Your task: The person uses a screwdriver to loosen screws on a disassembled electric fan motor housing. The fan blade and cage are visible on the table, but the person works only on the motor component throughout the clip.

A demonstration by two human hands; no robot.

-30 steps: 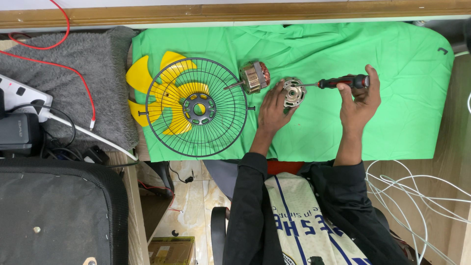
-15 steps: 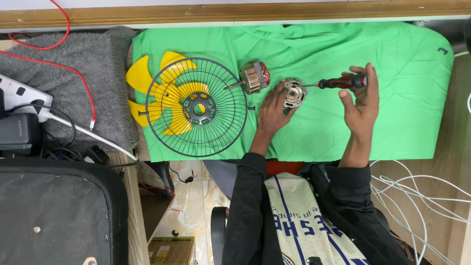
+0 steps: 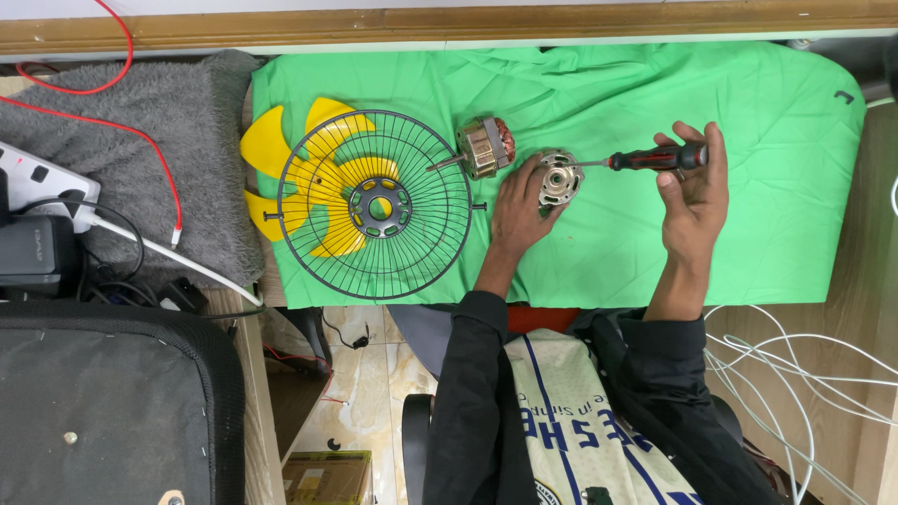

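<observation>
My left hand (image 3: 520,211) grips a round metal motor housing (image 3: 559,180) on the green cloth (image 3: 599,103). My right hand (image 3: 693,194) holds a red and black screwdriver (image 3: 655,159), lying level, with its tip pointing left into the housing. A copper-wound motor rotor (image 3: 486,147) lies just left of the housing. Further left, a dark wire fan guard (image 3: 376,206) rests on top of a yellow fan blade (image 3: 271,140).
A grey fuzzy mat (image 3: 122,159) with a red wire (image 3: 112,122) lies left of the cloth, by a white power strip (image 3: 33,182) and a black adapter (image 3: 37,254). A black case (image 3: 112,411) sits lower left. White cables (image 3: 804,374) hang at right. A wooden rail (image 3: 449,23) runs along the top.
The right hand and screwdriver have shifted slightly, the hand rotating on the handle. The left hand stays on the housing.
</observation>
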